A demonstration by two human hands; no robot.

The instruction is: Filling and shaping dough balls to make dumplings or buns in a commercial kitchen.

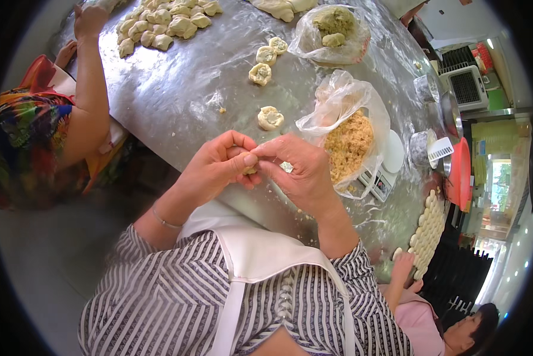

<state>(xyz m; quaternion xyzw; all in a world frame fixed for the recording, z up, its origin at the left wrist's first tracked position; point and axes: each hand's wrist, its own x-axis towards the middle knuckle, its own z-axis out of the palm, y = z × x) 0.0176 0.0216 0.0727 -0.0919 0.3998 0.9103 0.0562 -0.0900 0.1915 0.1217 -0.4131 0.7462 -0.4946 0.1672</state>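
In front of my apron, my left hand [224,167] holds a small piece of dough [250,170], mostly hidden behind the thumb and fingers. The thumb and forefinger of my right hand [295,167] pinch at the right edge of that piece. Just beyond my fingers a cupped dough round [270,118] lies on the metal table. Farther off, a short row of similar dough rounds [260,74] leads towards a plastic bag of greenish filling [335,26]. Right of my right hand stands an open plastic bag with crumbly orange-brown filling [350,144].
A digital kitchen scale [384,184] sits partly under the orange-filling bag. Many dough lumps [159,22] are heaped at the far left, near one co-worker's arm [90,84]. Lower right, another co-worker's hand [403,262] touches rows of dough pieces [428,233]. Metal containers [420,149] and a red basin [458,173] line the right.
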